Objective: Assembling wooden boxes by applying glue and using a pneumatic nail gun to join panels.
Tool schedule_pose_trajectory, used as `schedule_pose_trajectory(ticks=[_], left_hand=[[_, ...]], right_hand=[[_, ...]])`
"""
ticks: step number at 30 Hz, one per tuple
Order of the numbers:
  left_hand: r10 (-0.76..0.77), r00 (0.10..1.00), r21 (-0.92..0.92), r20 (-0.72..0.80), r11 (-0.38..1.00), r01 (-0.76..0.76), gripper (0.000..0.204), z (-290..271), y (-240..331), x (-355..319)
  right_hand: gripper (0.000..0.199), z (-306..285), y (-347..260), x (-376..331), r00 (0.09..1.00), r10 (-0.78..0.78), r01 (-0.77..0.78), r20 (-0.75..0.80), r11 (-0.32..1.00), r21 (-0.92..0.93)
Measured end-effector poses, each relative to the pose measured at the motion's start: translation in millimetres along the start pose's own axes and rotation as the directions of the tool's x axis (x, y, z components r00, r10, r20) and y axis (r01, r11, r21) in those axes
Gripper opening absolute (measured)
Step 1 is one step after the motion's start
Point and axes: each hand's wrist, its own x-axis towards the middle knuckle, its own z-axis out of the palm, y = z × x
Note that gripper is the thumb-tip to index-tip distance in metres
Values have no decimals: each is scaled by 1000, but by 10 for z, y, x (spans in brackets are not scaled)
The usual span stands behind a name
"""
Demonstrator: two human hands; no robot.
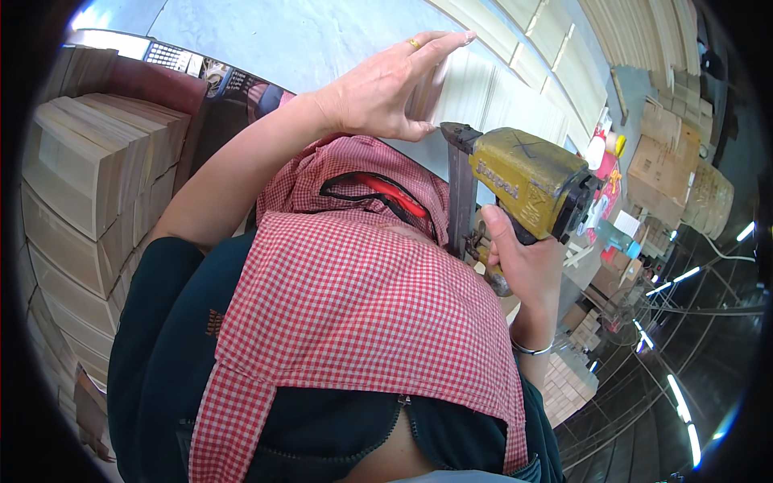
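Pale wood fills the head view: the left hand (385,84) lies flat, fingers together, pressing a small slatted wooden piece (459,92) against the blue-grey bench (266,40). The right hand (527,266) is closed round the grip of a yellow pneumatic nailer (523,181), whose dark magazine runs upright, nose just beside the left thumb, under the piece. Stacked boards (88,177) stand left.

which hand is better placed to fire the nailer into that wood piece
The right hand: it already grips the handle of the yellow nail gun, whose nose meets the pale wood piece. The left hand lies flat on that piece, steadying it.
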Motion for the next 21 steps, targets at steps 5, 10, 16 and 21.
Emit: schedule_pose_trajectory(ticks=[5,10,16,21], left_hand=[[4,992,-10,-124,1000,-5,103,-91,-30,-128],[-66,958,-94,-281,995,41,92,-268,16,-278],[-80,899,-192,-430,981,-4,87,-283,-57,-355],[-134,889,-260,-438,965,17,85,-311,15,-301]], right_hand=[[39,-44,-68,115,998,-60,60,-6,997,-55],[37,-23,-229,257,999,3,-6,-37,997,-79],[36,-22,-279,326,999,21,-24,-44,997,-76],[36,-25,-371,362,994,95,-97,-45,994,-47]])
